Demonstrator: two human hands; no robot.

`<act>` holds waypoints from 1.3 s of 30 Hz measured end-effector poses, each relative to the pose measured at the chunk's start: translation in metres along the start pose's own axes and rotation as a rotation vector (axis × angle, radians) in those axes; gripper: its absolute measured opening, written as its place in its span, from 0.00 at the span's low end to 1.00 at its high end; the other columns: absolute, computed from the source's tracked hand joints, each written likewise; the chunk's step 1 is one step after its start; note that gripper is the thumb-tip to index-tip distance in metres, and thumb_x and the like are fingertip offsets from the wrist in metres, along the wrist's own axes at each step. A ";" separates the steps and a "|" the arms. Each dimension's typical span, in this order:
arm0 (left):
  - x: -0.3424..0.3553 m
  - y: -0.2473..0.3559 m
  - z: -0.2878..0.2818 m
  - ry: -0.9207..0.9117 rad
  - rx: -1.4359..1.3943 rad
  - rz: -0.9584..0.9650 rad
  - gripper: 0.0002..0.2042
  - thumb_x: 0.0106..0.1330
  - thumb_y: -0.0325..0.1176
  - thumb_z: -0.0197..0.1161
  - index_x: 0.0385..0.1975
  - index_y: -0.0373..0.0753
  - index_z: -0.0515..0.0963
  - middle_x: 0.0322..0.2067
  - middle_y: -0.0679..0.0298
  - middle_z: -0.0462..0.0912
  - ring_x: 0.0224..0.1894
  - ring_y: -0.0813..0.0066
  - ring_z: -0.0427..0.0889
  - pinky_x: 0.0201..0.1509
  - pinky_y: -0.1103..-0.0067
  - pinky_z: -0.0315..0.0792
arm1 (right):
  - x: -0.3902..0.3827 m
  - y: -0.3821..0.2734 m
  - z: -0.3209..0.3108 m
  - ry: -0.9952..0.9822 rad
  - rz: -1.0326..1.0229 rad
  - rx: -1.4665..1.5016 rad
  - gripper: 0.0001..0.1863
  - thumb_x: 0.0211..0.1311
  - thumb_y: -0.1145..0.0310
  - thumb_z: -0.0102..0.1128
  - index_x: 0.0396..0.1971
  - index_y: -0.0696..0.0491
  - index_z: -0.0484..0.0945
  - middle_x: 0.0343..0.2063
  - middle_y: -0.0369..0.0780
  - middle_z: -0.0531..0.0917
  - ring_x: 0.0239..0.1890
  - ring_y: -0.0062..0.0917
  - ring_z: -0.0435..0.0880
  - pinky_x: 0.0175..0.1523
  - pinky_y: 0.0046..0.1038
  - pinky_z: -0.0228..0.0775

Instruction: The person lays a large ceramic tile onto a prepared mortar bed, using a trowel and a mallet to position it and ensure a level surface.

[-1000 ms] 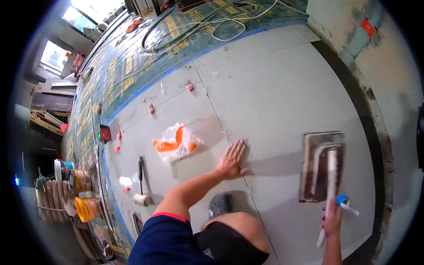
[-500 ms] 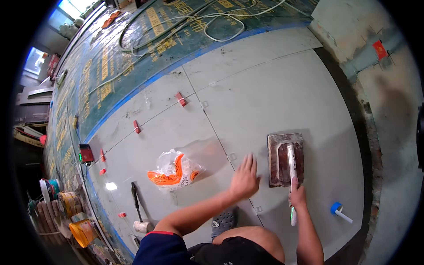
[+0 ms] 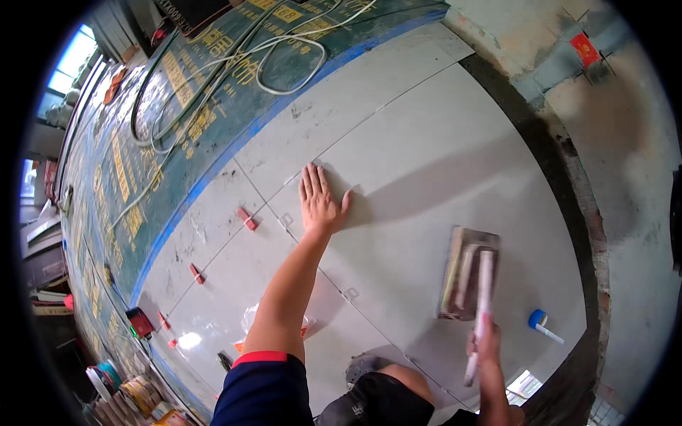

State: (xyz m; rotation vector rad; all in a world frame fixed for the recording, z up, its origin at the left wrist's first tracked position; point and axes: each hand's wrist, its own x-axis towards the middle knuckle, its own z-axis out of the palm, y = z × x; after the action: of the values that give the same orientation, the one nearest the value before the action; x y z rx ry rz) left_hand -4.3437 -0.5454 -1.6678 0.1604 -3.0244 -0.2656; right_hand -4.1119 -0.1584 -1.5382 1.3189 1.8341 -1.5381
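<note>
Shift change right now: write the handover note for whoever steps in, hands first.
Left hand: open, palm flat on the large grey tile, near its corner at the joint.
Right hand: closed on a long white stick-like tool, held over the trowel lying on the same tile.
Nearby: red levelling clips sit in the joints; a blue-capped marker lies at the tile's edge.
Done: several tiles lie in place.
Left: the bare strip beside the wall remains untiled.
</note>
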 end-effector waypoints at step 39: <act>0.048 -0.016 0.049 -0.052 0.047 -0.002 0.41 0.62 0.55 0.49 0.65 0.26 0.49 0.68 0.44 0.46 0.71 0.49 0.41 0.73 0.64 0.37 | 0.018 -0.017 0.010 0.101 0.100 0.692 0.25 0.62 0.45 0.45 0.37 0.54 0.69 0.23 0.40 0.71 0.26 0.27 0.71 0.33 0.30 0.62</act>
State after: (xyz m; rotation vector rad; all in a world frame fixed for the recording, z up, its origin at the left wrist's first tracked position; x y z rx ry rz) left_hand -4.3946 -0.5584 -1.7146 0.1635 -3.0835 -0.2017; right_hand -4.1367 -0.1594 -1.5464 1.7678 1.2889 -2.1847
